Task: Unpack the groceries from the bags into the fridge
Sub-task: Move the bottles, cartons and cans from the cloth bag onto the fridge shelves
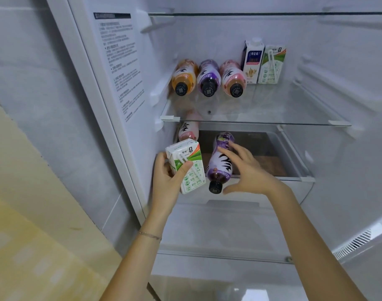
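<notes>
Head view, looking up into the open fridge [337,61]. At lower left of centre the left hand [166,181] grips a green-and-white carton [186,165], thumb across its face and fingers behind, tilted and held just outside the lower shelf [272,180]; it appears to be waiting for space. Immediately right of it, the right hand [248,170] is spread flat, holding nothing, fingertips touching the side of a purple bottle [220,164] that lies on the lower shelf with its cap overhanging the front edge. In my judgement this hand is steadying or nudging the bottle to stop it rolling. A pink bottle [188,131] lies further back to the left. On the glass shelf [272,118] above, a row of three bottles [208,78] lies cap-forward, side by side, probably so each blocks the next from rolling. Two upright cartons [261,63] stand behind, right of the row, one matching the held carton. No grocery bags are in view.
</notes>
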Demonstrator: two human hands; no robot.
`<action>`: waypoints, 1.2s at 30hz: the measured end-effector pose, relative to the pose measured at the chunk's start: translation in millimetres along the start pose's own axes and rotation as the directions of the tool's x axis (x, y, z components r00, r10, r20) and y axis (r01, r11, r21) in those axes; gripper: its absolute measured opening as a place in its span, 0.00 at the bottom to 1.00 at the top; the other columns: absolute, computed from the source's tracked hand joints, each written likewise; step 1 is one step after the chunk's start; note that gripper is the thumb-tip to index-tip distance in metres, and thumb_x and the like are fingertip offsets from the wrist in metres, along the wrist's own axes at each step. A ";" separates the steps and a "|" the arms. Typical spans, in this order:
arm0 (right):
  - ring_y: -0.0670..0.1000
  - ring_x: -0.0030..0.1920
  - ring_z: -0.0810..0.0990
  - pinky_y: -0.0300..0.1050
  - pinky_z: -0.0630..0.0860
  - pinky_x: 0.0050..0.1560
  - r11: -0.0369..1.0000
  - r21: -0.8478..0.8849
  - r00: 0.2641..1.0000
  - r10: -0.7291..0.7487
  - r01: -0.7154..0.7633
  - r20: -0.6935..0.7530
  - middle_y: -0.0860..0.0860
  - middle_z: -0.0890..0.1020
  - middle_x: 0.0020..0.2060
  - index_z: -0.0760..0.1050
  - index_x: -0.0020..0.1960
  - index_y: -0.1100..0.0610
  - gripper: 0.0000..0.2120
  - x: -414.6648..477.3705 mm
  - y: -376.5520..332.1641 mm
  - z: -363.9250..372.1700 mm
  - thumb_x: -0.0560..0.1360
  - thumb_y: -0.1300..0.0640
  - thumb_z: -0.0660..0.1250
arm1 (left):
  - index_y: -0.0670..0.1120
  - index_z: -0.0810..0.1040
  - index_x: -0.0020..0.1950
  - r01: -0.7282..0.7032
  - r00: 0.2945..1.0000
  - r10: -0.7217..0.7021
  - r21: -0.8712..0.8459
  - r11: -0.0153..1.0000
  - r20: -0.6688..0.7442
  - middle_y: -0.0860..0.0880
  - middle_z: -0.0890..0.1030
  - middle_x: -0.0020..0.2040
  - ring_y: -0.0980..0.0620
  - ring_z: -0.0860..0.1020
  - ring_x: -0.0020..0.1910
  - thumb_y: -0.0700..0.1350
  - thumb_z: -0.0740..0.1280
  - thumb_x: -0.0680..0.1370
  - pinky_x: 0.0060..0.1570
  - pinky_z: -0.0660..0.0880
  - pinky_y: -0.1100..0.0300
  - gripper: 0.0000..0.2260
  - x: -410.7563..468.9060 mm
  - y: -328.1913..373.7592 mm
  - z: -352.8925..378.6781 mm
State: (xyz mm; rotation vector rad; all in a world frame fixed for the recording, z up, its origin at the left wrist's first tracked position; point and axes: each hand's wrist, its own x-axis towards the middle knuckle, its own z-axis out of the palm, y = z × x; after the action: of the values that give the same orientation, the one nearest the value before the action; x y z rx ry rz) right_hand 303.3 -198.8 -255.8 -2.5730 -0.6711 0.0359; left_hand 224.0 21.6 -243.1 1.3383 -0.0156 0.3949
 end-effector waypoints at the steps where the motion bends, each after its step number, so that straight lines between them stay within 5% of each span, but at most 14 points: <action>1: 0.49 0.77 0.43 0.56 0.53 0.75 1.000 -0.007 0.999 0.026 -0.026 0.027 0.40 0.41 0.76 0.42 0.77 0.41 0.59 -5.7 -1.7 1.9 0.61 0.40 0.79 | 0.46 0.72 0.54 0.001 1.000 -0.001 0.007 1.000 0.003 0.56 0.84 0.50 0.54 0.83 0.53 0.37 0.70 0.76 0.42 0.81 0.60 0.11 0.0 -0.3 0.1; 4: 0.46 0.77 0.42 0.52 0.52 0.75 0.996 0.076 0.999 0.049 -0.050 0.010 0.37 0.38 0.76 0.36 0.77 0.44 0.65 -18.9 -10.7 9.3 0.57 0.35 0.78 | 0.48 0.72 0.54 0.001 1.000 -0.001 0.023 1.000 0.009 0.59 0.84 0.50 0.55 0.83 0.52 0.40 0.70 0.75 0.41 0.80 0.61 0.11 -0.1 0.2 0.6; 8: 0.45 0.76 0.49 0.50 0.55 0.75 0.989 0.142 0.992 0.046 -0.030 -0.118 0.40 0.47 0.76 0.46 0.78 0.48 0.59 -23.3 -18.0 14.6 0.60 0.39 0.79 | 0.47 0.72 0.54 0.007 1.000 -0.007 0.018 1.000 0.015 0.57 0.84 0.51 0.54 0.83 0.53 0.40 0.71 0.75 0.42 0.81 0.59 0.12 -0.2 -1.0 2.7; 13: 0.44 0.72 0.58 0.40 0.59 0.72 0.942 0.333 0.992 0.072 -0.032 -0.108 0.40 0.53 0.72 0.54 0.78 0.49 0.52 -14.0 -9.6 11.7 0.63 0.49 0.81 | 0.46 0.71 0.54 0.015 1.000 -0.015 0.010 1.000 0.018 0.57 0.84 0.49 0.54 0.83 0.52 0.36 0.70 0.75 0.42 0.81 0.60 0.11 -3.6 -4.7 3.6; 20: 0.43 0.69 0.61 0.40 0.65 0.69 0.929 0.370 0.993 0.066 -0.024 -0.100 0.46 0.60 0.73 0.61 0.76 0.49 0.43 24.0 4.9 -5.7 0.67 0.59 0.78 | 0.48 0.72 0.52 0.008 1.000 -0.008 0.022 1.000 0.020 0.57 0.84 0.48 0.55 0.83 0.52 0.36 0.70 0.75 0.43 0.80 0.61 0.12 -3.1 -5.1 4.5; 24: 0.43 0.69 0.63 0.25 0.68 0.57 0.895 0.446 0.996 0.052 -0.012 -0.077 0.47 0.59 0.75 0.61 0.75 0.48 0.41 47.4 6.6 -4.6 0.69 0.64 0.76 | 0.48 0.72 0.51 0.006 1.000 -0.006 0.005 1.000 0.008 0.55 0.84 0.49 0.54 0.83 0.52 0.35 0.70 0.75 0.44 0.81 0.60 0.12 -0.5 -7.1 7.7; 30: 0.53 0.73 0.65 0.53 0.66 0.71 0.877 0.469 0.986 0.155 -0.106 -0.066 0.51 0.62 0.75 0.56 0.77 0.50 0.44 79.9 9.5 4.9 0.68 0.59 0.77 | 0.48 0.72 0.51 0.023 1.000 -0.023 0.003 1.000 -0.004 0.50 0.83 0.53 0.52 0.83 0.53 0.35 0.71 0.74 0.47 0.81 0.56 0.12 4.1 -12.0 15.2; 36: 0.54 0.71 0.67 0.53 0.65 0.71 0.892 0.436 0.983 0.170 -0.124 -0.068 0.52 0.67 0.73 0.55 0.76 0.49 0.44 94.7 5.4 7.9 0.68 0.53 0.77 | 0.48 0.73 0.52 0.021 0.999 -0.021 -0.005 1.000 -0.035 0.47 0.83 0.55 0.50 0.82 0.54 0.35 0.71 0.74 0.47 0.81 0.56 0.13 12.0 -14.7 17.2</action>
State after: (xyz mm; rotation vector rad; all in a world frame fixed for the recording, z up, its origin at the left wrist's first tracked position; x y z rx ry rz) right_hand 388.0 -155.3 -256.5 -2.1728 -0.3748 0.0889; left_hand 243.1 6.0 -249.9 1.3254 0.0263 0.4005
